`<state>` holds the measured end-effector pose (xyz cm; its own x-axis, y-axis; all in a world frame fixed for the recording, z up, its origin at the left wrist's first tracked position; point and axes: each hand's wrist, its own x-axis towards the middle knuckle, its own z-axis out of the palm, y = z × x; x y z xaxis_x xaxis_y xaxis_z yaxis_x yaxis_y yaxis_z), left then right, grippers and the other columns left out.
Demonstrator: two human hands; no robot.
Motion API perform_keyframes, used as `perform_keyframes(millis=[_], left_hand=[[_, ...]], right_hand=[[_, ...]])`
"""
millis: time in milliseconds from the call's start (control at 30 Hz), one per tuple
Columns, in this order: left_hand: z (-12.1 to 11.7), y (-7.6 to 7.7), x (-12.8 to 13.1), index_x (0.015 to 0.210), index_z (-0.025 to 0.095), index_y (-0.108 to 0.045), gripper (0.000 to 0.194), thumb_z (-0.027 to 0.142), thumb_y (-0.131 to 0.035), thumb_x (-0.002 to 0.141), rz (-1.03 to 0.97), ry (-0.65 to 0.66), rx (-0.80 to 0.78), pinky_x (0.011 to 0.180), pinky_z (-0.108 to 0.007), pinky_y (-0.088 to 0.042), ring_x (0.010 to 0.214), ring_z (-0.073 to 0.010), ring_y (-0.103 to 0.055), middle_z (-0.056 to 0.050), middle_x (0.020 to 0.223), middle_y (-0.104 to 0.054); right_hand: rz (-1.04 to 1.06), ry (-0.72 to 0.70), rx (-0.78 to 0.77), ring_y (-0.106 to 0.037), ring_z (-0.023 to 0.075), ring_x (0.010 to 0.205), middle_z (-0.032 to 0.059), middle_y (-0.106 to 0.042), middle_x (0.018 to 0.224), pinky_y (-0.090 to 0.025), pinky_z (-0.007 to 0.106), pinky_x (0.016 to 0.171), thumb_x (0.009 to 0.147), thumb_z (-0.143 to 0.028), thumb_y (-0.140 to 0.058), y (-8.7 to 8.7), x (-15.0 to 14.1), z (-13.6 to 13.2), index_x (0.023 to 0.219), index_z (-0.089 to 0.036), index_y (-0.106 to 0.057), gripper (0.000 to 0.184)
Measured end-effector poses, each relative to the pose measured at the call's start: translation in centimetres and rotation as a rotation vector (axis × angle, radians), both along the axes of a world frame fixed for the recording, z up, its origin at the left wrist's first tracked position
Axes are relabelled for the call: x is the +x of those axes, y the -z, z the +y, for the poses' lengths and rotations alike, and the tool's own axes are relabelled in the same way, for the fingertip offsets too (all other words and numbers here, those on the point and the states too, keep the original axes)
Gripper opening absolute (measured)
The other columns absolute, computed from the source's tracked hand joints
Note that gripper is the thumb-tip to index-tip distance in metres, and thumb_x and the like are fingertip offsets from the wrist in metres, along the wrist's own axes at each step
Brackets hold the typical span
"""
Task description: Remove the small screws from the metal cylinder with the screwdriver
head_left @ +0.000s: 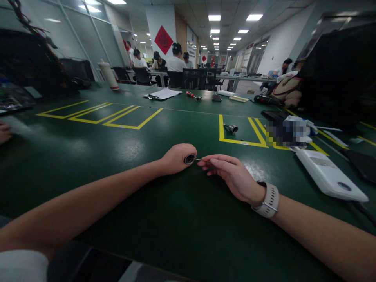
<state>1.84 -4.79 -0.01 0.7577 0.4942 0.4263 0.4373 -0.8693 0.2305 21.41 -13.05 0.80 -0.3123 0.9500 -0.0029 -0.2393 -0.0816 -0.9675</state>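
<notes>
Beyond the right grip [232, 174] lies a metal fitting [233, 129].

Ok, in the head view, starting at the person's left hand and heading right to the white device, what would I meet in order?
Left hand → round metal part → thin rod → right hand → pale wristwatch → white device.

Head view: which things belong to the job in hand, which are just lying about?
In the job:
- round metal part, in left hand
- thin rod, in right hand
- possibly metal fitting inside yellow tape

Lying about, apparently:
- white cup
- papers
- white device
</notes>
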Motion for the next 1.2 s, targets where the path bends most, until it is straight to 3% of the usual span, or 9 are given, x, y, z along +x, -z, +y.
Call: perform_keyframes(millis=[400,833,967,1200], left_hand=[[0.34,-0.24,0.01,0.069,0.015,-0.051,0.008,0.007,-0.052,0.072,0.029,-0.120,-0.018,0.059,-0.023,-0.039,0.062,-0.0115,-0.050,0.001,0.067,-0.053],[0.62,0.20,-0.06,0.070,0.016,-0.052,0.006,0.011,-0.054,0.074,0.015,-0.146,-0.003,0.059,-0.022,-0.039,0.063,-0.0117,-0.051,0.001,0.068,-0.054],[0.55,0.18,-0.05,0.070,0.016,-0.052,0.006,0.011,-0.054,0.074,0.010,-0.139,-0.006,0.057,-0.022,-0.038,0.061,-0.0113,-0.051,0.002,0.067,-0.053],[0.38,0.20,0.06,0.071,0.016,-0.053,0.007,0.018,-0.055,0.077,-0.002,-0.137,0.004,0.056,-0.022,-0.038,0.059,-0.0111,-0.051,0.002,0.065,-0.053]], right_hand=[[0.054,0.059,0.038,-0.064,0.0201,0.089,0.0074,-0.072,0.091,-0.046,0.035,0.077,0.079,-0.025,-0.059,0.53,0.39,0.24,0.084,-0.018,-0.072,0.015],[-0.073,0.174,0.110,-0.063,0.0185,0.081,0.0054,-0.071,0.081,-0.047,0.033,0.071,0.080,-0.024,-0.056,0.81,0.41,0.23,0.079,-0.018,-0.071,0.016],[-0.102,0.122,0.199,-0.063,0.0189,0.087,0.0050,-0.070,0.090,-0.048,0.035,0.075,0.084,-0.027,-0.055,0.74,0.33,0.07,0.087,-0.020,-0.070,0.018],[-0.366,-0.006,0.325,-0.059,0.0200,0.103,0.0035,-0.066,0.109,-0.047,0.037,0.084,0.087,-0.032,-0.053,0.48,0.02,-0.14,0.108,-0.026,-0.065,0.025]])
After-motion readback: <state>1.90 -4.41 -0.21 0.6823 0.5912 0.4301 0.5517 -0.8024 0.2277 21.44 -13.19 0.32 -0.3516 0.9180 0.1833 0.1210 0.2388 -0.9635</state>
